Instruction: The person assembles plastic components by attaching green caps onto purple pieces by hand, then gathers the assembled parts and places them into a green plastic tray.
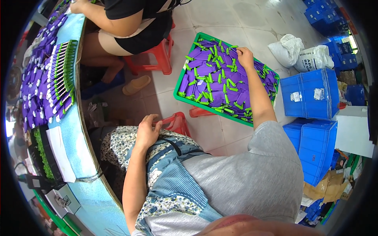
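Observation:
My right hand (245,58) is over the far right part of a green-rimmed tray (179,97), its fingers curled together at the pieces there. What they hold, if anything, is hidden. The tray is heaped with flat purple pieces (204,70) that have bright green, stick-like ends. My left hand (148,131) rests on my lap over a flowered apron (122,141), fingers loosely bent and apart, with nothing in it.
A blue worktable (94,196) on the left carries a row of green-and-white sticks (63,74) and many purple pieces. Another person (130,23) sits on a red stool (153,59). Blue crates (309,94) and white sacks (315,59) stand at right.

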{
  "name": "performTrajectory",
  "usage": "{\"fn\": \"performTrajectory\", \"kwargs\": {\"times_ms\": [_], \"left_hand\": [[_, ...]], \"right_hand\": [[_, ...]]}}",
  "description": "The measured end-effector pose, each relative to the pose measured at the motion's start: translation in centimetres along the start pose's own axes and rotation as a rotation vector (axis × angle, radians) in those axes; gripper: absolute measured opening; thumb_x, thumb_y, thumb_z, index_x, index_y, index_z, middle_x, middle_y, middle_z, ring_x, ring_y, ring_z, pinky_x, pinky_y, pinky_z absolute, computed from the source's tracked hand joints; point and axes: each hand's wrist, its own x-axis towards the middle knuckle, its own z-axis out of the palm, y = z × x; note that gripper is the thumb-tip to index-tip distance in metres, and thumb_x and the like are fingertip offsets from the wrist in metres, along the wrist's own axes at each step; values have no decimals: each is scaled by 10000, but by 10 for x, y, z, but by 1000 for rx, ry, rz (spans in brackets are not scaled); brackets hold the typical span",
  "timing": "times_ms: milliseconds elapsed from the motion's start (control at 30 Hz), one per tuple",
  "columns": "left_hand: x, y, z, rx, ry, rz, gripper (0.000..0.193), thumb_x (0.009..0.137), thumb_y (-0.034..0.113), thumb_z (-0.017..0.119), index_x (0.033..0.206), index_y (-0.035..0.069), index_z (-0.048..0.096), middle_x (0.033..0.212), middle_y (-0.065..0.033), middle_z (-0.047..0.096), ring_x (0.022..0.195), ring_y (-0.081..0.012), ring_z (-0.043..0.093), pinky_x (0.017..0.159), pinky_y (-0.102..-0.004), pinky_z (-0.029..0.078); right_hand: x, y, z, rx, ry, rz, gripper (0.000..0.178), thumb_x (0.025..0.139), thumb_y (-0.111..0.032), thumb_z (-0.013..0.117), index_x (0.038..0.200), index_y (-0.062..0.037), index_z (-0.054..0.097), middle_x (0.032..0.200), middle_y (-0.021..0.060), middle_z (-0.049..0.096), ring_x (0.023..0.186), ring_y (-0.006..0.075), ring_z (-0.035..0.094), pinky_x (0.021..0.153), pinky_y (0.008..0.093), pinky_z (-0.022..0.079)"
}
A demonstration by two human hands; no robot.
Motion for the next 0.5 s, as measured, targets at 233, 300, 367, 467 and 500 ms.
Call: {"fn": "performTrajectory", "kwargs": {"times_ms": [233,300,367,467,500], "left_hand": [[-2,30,-29,-2,60,64,319,843,145,672,1114,-10,603,1007,-184,621,926,-300,651,800,-394,515],[-6,44,-40,-148,185,111,337,858,136,666,1142,-21,575,1031,-198,608,817,-275,677,728,-360,531],[-25,74,-68,-297,316,129,357,873,133,662,1181,-14,557,1112,-186,610,890,-251,676,726,-340,535],[-41,82,-98,-474,561,11,385,883,111,667,1225,-2,532,1121,-126,616,923,-142,638,796,-281,526],[-44,78,-114,-594,668,-48,407,893,100,654,1261,20,502,1146,-108,604,952,-131,608,842,-268,505]], "right_hand": [[-13,-103,10,175,213,20,127,849,-95,636,966,-46,645,830,124,691,751,256,674,698,363,526],[-23,-195,18,377,44,1,110,883,-150,654,916,-46,639,703,72,658,630,151,621,621,304,502],[-33,-295,-12,528,-56,-230,154,889,-172,665,860,-25,630,705,56,647,623,145,601,592,300,481],[-41,-426,-12,697,-166,-684,111,836,-107,674,779,-17,643,796,99,625,762,266,575,731,335,470],[-35,-470,-9,782,-203,-749,111,817,-117,685,777,-17,658,856,99,639,852,281,573,779,360,461]]}}
